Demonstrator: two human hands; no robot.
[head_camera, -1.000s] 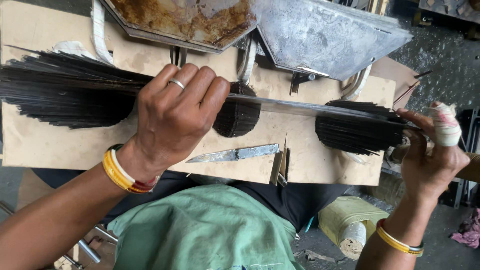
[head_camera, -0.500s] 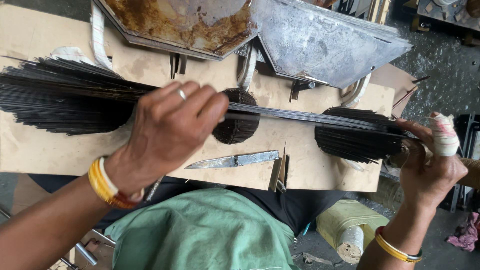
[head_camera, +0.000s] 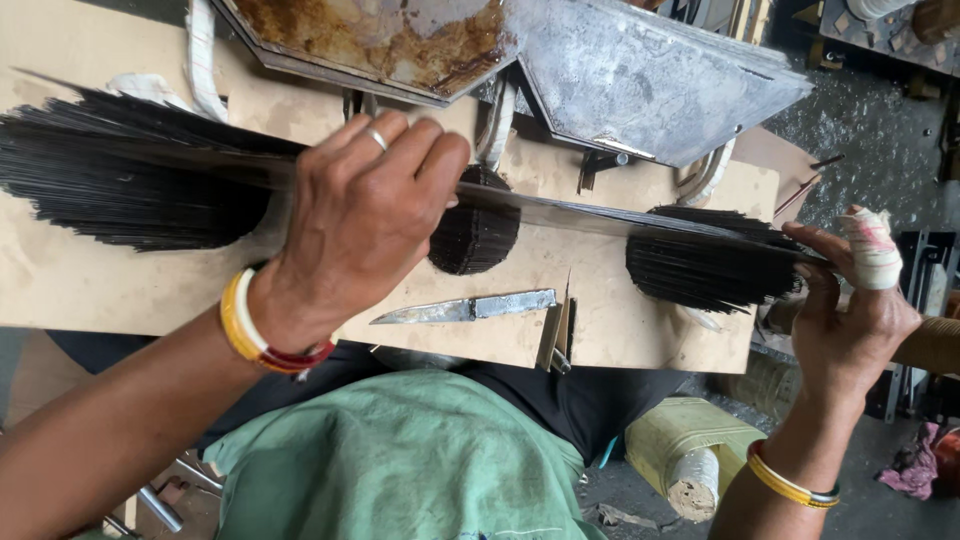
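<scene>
a person sits at a pale wooden board (head_camera: 90, 290) laid across their lap, seen from above by the camera on their head. the left hand (head_camera: 365, 215), with a ring on one finger and yellow and red bangles at the wrist, lies palm down over a long thin metal strip (head_camera: 580, 212) that runs across the board from left to right; the fingers are curled over the strip and pressed on it, so the hand is closed on the strip rather than open. the right hand (head_camera: 850, 310), with a white bandage wrapped round the thumb and a yellow bangle at the wrist, pinches the far right end of the same strip between fingers and thumb at the board's right edge. the strip lies on top of three clumps of fine black bristles: a large fan of black bristles (head_camera: 130, 185) spread out on the left, partly under the left hand, a small round bristle bundle (head_camera: 475, 235) just right of that hand, and a wider bristle bundle (head_camera: 705, 265) near the right hand. a bare metal knife blade (head_camera: 465, 308) lies flat on the board near its close edge, between the two hands and apart from both. a rusty metal tray (head_camera: 380, 35) and a grey metal sheet (head_camera: 650, 85) sit at the far edge of the board. green cloth (head_camera: 400, 460) covers the person's lap below.
</scene>
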